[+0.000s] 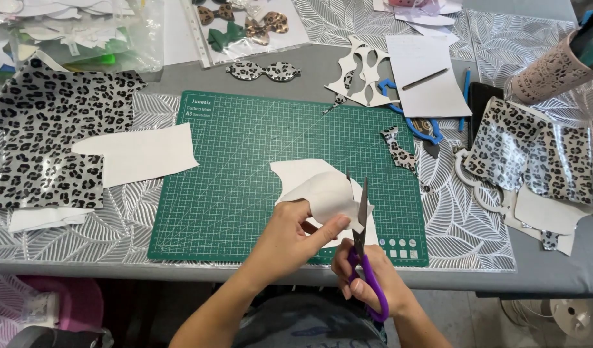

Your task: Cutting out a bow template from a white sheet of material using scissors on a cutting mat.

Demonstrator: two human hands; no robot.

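White sheet (pixel 322 193) pinched in our left hand (pixel 290 235), right hand (pixel 367 277) fingers clamped on purple scissors (pixel 363 248); we keep sheet taut, blades upright, cuts short over green cutting mat (pixel 245 161).

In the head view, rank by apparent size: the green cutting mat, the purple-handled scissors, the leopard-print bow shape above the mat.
1. Green cutting mat, clearly largest.
2. Purple-handled scissors, though nearest the camera.
3. Leopard-print bow shape, slightly smaller.

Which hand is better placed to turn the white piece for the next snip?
Probably the left hand: it already pinches the curled white sheet piece over the green cutting mat, while the right hand is occupied gripping the purple-handled scissors.
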